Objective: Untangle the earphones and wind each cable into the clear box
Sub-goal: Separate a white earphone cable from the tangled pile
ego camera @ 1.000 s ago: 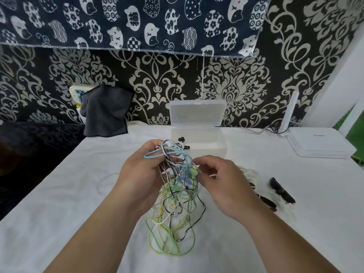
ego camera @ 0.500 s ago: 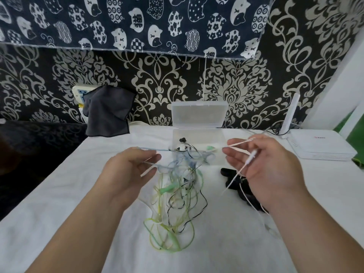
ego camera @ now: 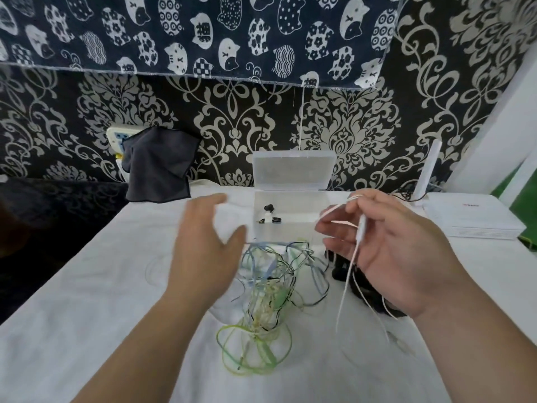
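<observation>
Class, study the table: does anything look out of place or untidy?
Yes. The earphone cables lie in a knotted heap on the tablecloth in front of the clear box, not wound inside it.

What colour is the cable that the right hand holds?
White. The cable pinched by the right hand shows best in the head view.

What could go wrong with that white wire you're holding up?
The thin white earphone cable dangling from the right hand might snag on the tangled green, blue and black cables beside it. The left hand, open and blurred, is close to the clear plastic box and could bump it.
</observation>
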